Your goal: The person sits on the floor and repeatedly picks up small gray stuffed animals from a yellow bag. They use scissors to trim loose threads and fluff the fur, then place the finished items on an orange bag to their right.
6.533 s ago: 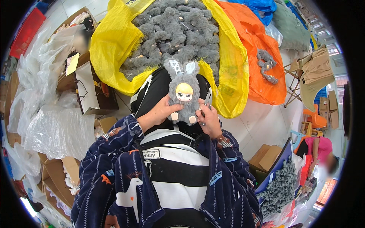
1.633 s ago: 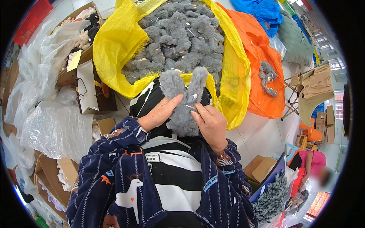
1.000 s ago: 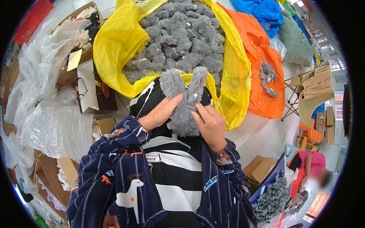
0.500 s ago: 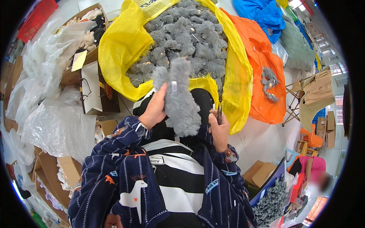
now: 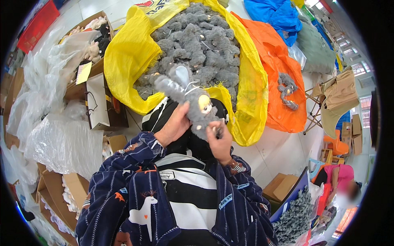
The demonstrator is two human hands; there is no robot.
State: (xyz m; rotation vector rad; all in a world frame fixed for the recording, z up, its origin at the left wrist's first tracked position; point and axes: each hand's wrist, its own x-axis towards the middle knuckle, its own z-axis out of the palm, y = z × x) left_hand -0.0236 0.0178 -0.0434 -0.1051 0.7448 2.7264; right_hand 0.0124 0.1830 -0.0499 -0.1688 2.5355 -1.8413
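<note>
A grey plush doll [image 5: 198, 117] with long ears hangs over my lap, its small face and yellow forehead turned up. One ear shows a pale blue lining, and a white string loops near the top of the head. My left hand [image 5: 174, 125] grips the doll by its left side. At its lower right, my right hand [image 5: 221, 144] is closed, fingertips against the fur. A small dark tool [image 5: 218, 130], mostly hidden by the fingers, sits in that hand. Just beyond lies a heap of similar grey plush toys [image 5: 193, 45] in a yellow sack [image 5: 254, 82].
On the right, an orange sack [image 5: 283, 110] bears a few grey plush pieces [image 5: 288, 88]. To the left stand cardboard boxes [image 5: 76, 186] and clear plastic sheeting [image 5: 61, 139]. A folding chair [image 5: 338, 96] and another person [image 5: 340, 180] are at the far right.
The doll has been turned, so its face shows instead of plain fur. My right hand has moved left and now meets the doll's lower body.
</note>
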